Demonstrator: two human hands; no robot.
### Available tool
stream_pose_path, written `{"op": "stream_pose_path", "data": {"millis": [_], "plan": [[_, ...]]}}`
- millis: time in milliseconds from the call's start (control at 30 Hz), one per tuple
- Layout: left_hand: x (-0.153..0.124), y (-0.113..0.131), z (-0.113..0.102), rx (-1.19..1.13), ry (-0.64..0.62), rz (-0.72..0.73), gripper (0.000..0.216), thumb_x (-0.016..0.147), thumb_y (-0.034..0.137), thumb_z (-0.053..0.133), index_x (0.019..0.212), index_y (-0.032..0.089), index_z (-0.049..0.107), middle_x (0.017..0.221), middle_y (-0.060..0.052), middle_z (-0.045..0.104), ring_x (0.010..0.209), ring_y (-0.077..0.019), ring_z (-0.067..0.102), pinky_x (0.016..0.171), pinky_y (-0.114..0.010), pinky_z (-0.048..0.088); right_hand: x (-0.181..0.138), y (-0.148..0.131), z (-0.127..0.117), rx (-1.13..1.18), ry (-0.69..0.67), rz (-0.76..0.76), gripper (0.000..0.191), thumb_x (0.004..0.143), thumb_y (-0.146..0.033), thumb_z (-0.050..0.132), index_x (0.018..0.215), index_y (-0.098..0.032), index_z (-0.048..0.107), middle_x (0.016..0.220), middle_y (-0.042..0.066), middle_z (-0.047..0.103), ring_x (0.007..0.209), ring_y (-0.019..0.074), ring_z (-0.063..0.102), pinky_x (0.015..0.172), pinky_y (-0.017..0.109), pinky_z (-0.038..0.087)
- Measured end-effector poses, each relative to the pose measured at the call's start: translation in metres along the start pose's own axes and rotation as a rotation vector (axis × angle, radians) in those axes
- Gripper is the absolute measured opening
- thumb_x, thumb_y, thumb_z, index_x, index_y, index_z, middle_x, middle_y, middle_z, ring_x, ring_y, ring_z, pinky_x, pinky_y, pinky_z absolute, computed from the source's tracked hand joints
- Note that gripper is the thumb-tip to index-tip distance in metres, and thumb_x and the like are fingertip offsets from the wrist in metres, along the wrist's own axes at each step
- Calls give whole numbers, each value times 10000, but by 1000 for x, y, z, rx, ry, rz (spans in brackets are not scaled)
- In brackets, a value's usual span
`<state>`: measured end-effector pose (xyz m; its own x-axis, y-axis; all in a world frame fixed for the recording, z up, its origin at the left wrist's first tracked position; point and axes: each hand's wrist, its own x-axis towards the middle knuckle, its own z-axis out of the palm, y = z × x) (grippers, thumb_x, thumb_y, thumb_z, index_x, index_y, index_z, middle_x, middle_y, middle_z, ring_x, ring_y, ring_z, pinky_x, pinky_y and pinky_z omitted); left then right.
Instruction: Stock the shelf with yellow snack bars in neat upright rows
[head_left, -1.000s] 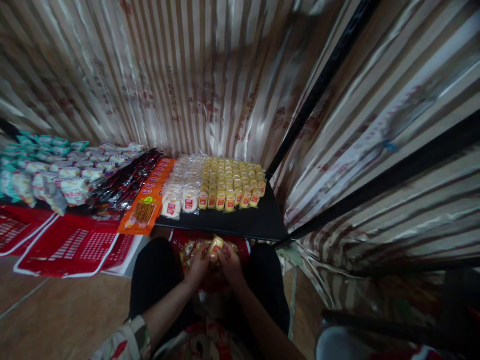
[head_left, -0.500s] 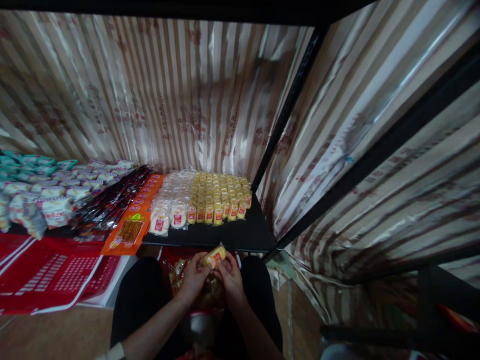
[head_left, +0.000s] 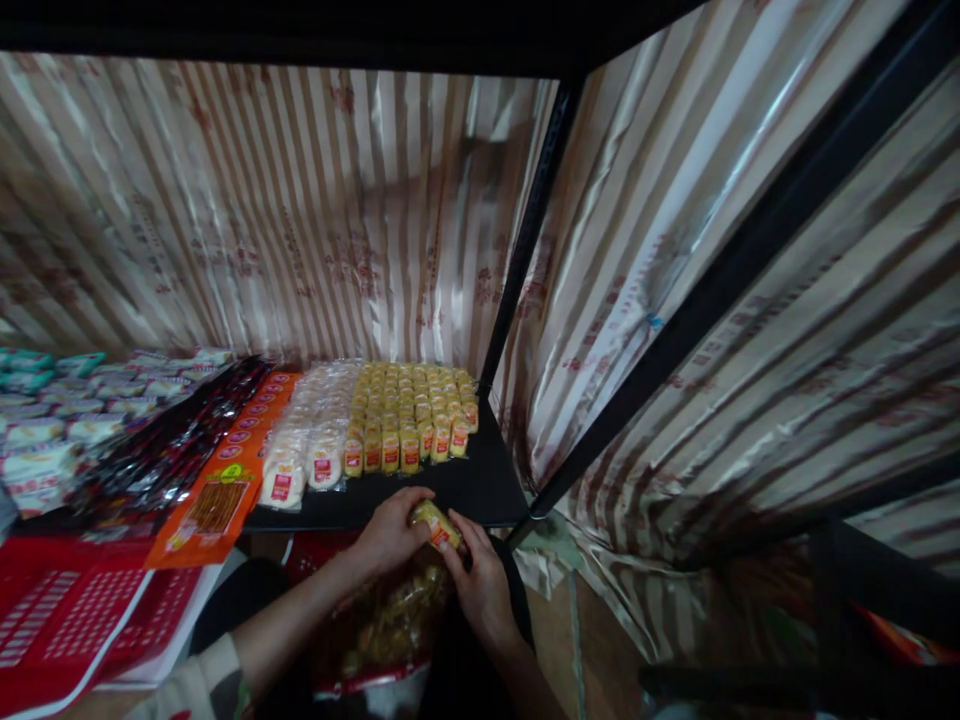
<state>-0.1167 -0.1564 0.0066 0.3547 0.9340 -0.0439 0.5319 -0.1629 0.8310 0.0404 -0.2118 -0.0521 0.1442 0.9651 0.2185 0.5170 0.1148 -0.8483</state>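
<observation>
Between my two hands is a small yellow wrapped snack cake [head_left: 438,524] with a red label, tilted, just in front of the shelf's front edge. My left hand [head_left: 396,530] pinches its left end, thumb and fingers closed. On its right end my right hand [head_left: 474,570] is closed too. Below them, a red basket [head_left: 304,555] between my legs holds several yellow packs in clear wrap [head_left: 394,620]. Rows of similar yellow packs [head_left: 409,450] stand on the black shelf [head_left: 480,495] ahead.
Left of the yellow rows lie white round packs [head_left: 283,482], orange snack bags [head_left: 199,515], dark shiny packets [head_left: 150,450] and white packs [head_left: 37,465]. Another red basket [head_left: 67,610] sits at lower left. Black posts [head_left: 532,230] frame the shelf, with striped sheeting [head_left: 300,200] behind.
My view has shifted, so the shelf appears further left and lower. My hands have turned the snack cake and hold it nearer the shelf, uncovering more packs in the basket.
</observation>
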Motion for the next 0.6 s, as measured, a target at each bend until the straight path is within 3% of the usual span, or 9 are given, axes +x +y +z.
{"op": "stream_pose_path", "data": {"millis": [133, 300, 467, 600], "plan": [[26, 12, 6, 78, -22, 139, 432, 689, 130, 497, 1112, 149, 588, 1038, -75, 607, 910, -177, 582, 839, -281, 451, 12, 5, -6, 129, 68, 67, 369, 817, -393, 521, 1109, -188, 614, 1098, 105, 618, 913, 202, 623, 787, 301, 525], [61, 27, 11, 74, -67, 278, 411, 747, 211, 539, 1155, 196, 587, 1003, -70, 600, 856, -180, 589, 804, -288, 467, 39, 14, -11, 195, 213, 123, 386, 798, -451, 539, 1075, -196, 619, 1054, 107, 618, 843, 200, 622, 754, 321, 524], [106, 48, 9, 117, -9, 308, 383, 737, 162, 554, 1112, 213, 612, 1045, -64, 621, 976, -209, 575, 896, -313, 439, 80, 21, -16, 256, 311, 110, 508, 815, -505, 473, 1163, -148, 572, 1185, 142, 580, 1084, 234, 546, 915, 357, 450], [148, 67, 3, 182, 66, 269, 405, 758, 174, 558, 1163, 204, 564, 1134, -68, 607, 1062, -224, 550, 955, -328, 401, 121, 27, -19, 372, 345, 209, 606, 866, -553, 314, 1285, -146, 474, 1340, 117, 484, 1243, 217, 433, 1054, 368, 316]]}}
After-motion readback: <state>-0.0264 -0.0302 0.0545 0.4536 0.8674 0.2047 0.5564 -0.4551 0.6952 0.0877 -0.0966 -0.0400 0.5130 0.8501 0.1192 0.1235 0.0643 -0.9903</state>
